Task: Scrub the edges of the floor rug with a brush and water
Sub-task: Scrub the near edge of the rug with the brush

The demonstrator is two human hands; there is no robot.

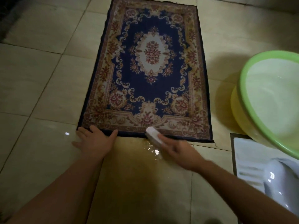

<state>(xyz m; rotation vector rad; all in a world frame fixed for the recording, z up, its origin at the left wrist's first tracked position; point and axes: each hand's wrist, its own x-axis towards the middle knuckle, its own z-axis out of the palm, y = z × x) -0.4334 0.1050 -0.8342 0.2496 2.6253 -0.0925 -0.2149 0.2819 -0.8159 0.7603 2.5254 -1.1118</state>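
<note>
Both forearms reach to the rug (145,70) lying flat on wet tile — left hand (95,141) splayed, pinning its near edge; right hand (176,152) closed around the brush (153,135). Better short strokes along the binding, dipping at the basin (242,88).

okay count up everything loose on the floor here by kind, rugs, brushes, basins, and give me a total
Rugs: 1, the patterned rug, its near edge pinned by the left hand.
Brushes: 1, the white brush, held by the right hand at the rug's near edge.
Basins: 2, a green basin resting in a yellow basin.
Total: 4
</note>
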